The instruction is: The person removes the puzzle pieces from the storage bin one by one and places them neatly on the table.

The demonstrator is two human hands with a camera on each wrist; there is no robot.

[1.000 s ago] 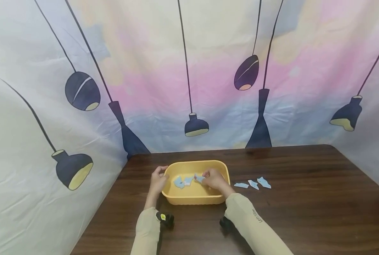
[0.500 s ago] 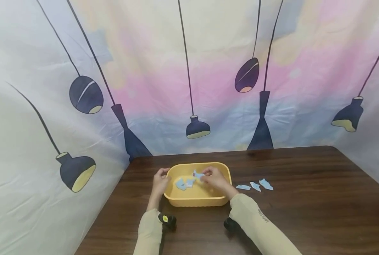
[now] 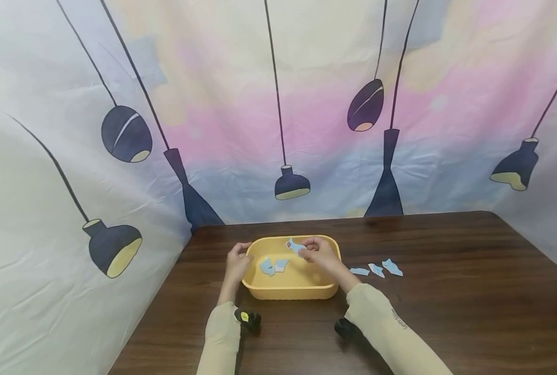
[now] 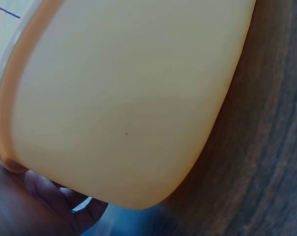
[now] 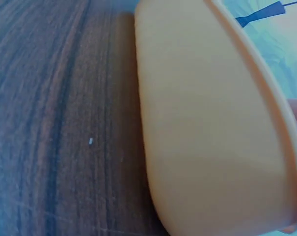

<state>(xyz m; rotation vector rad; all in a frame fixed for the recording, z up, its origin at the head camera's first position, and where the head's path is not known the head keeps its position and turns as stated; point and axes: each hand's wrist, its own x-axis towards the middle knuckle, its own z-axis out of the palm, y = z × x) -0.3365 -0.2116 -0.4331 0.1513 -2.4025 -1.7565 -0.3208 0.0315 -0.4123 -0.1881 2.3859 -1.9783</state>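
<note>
A yellow plastic basin [image 3: 292,294] stands on the table. At its left end my left hand [image 3: 236,264] holds the rim, thumb at the inner side; in the left wrist view the fingers [image 4: 92,214] reach behind the basin's wall [image 4: 123,98]. Over the basin's far right part, my right hand [image 3: 322,253] pinches a torn piece of light blue paper [image 3: 295,246] with a red mark. Below, on the basin's floor, lie a blue scrap [image 3: 267,266] and another paper scrap [image 3: 282,265] beside it. The right wrist view mostly shows the basin's outer wall [image 5: 212,108].
Right of the basin, three more torn paper scraps [image 3: 376,270] lie in a row on the dark wooden table [image 3: 466,291]. A cloth printed with hanging lamps [image 3: 292,186] forms the backdrop behind the table's far edge.
My right hand has raised the pinched paper piece away from the two scraps, toward the basin's far side. My left hand keeps its place on the rim.
</note>
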